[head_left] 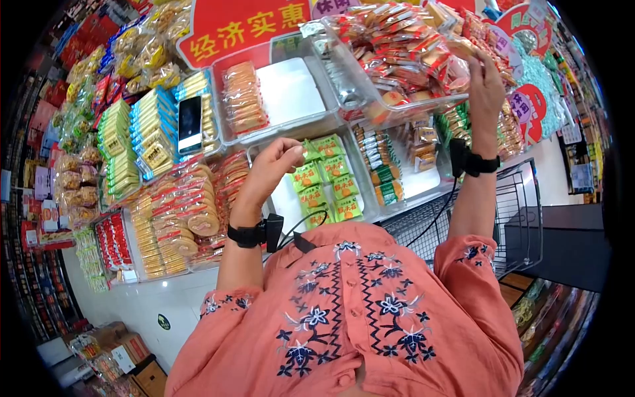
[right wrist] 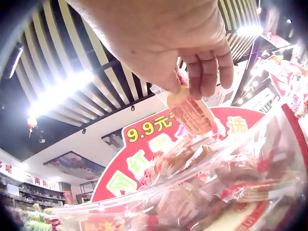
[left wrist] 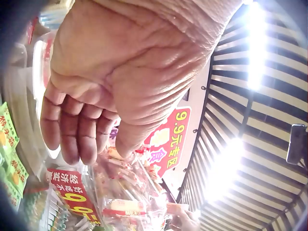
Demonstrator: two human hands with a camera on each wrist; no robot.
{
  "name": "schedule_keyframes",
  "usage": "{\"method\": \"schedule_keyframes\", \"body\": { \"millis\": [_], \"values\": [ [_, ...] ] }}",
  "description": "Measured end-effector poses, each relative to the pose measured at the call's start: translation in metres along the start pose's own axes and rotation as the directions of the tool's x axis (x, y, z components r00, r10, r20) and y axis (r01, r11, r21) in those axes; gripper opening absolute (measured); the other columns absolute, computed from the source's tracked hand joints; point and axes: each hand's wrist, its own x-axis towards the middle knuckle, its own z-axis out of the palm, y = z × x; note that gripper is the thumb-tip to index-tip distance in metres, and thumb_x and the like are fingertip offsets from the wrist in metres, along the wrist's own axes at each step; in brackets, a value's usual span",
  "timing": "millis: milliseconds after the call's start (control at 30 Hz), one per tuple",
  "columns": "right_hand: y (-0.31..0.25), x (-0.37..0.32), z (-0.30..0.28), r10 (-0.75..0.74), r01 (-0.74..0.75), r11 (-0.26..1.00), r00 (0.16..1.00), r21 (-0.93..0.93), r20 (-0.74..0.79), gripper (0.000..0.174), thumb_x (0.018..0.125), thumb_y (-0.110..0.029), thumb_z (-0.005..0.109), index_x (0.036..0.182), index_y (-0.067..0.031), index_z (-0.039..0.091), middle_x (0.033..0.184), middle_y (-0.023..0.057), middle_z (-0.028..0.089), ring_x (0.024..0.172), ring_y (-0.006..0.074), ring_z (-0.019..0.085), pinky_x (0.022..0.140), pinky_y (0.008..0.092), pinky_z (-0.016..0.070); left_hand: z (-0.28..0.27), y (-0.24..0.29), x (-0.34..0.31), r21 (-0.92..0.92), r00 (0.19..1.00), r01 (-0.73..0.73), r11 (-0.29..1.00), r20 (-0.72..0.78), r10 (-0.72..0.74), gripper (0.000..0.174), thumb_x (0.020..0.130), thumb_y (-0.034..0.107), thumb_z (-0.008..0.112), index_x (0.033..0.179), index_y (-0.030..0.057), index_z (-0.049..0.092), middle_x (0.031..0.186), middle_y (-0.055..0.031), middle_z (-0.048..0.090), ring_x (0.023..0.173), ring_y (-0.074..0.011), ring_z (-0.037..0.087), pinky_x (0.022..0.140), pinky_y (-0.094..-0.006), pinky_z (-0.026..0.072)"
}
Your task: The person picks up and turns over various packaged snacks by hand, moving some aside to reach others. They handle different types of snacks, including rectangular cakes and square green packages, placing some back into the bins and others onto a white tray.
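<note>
My right hand (head_left: pixel 486 89) is raised over a clear plastic bin (head_left: pixel 423 110) heaped with red-and-clear packets. In the right wrist view, thumb and fingers of that hand (right wrist: pixel 168 48) pinch a wrapped biscuit (right wrist: pixel 191 114) by its upper end, above the heaped packets (right wrist: pixel 187 163). The left hand (head_left: pixel 272 171) hovers near a lower bin with green packets (head_left: pixel 337 177). Its fingers (left wrist: pixel 79 130) hang loosely bent with nothing in them, as the left wrist view shows.
A partly filled bin (head_left: pixel 291 92) of wrapped biscuits stands at the back. A phone (head_left: pixel 190 124) lies on yellow and blue packets at left. Stacked round biscuits (head_left: pixel 188 208) fill the front left. A wire shopping cart (head_left: pixel 522 218) is at right, beside the display.
</note>
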Motion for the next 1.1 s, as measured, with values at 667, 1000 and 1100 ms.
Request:
{"method": "schedule_keyframes", "body": {
  "millis": [667,1000,1100],
  "values": [
    [-0.125,-0.064,-0.018,0.03,-0.246,0.819,0.92,0.519,0.39,0.026,0.101,-0.016,0.06,0.125,-0.0089,0.066,0.105,0.0057,0.07,0.089,0.0087,0.064,0.076,0.0242,0.0496,-0.003,0.028,0.013,-0.305,1.0,0.004,0.952,0.006,-0.003,0.051,0.107,0.045,0.044,0.124,-0.0009,0.059,0.105,-0.0064,0.068,0.093,-0.0141,0.066,0.078,-0.0273,0.0522],
    [-0.14,-0.146,0.07,-0.29,-0.49,0.625,0.576,0.607,0.764,0.031,0.094,-0.003,0.062,0.125,-0.0037,0.065,0.114,0.0085,0.065,0.104,0.0167,0.062,0.09,0.0298,0.0496,-0.041,0.032,0.025,-0.084,0.994,0.076,0.994,0.079,-0.069,0.04,0.098,0.031,0.065,0.128,0.0057,0.06,0.097,0.0029,0.064,0.077,-0.0028,0.054,0.066,-0.0207,0.0431],
    [-0.133,-0.154,0.079,-0.286,-0.551,0.571,0.561,0.609,0.776,0.035,0.095,-0.003,0.057,0.13,-0.0025,0.061,0.118,0.0087,0.064,0.109,0.0162,0.062,0.093,0.0291,0.0493,-0.06,0.028,0.039,0.036,0.973,0.107,0.994,0.201,-0.112,0.04,0.095,0.026,0.07,0.127,0.0034,0.06,0.096,0.0028,0.063,0.082,-0.004,0.056,0.07,-0.0212,0.0451]
  ]
}}
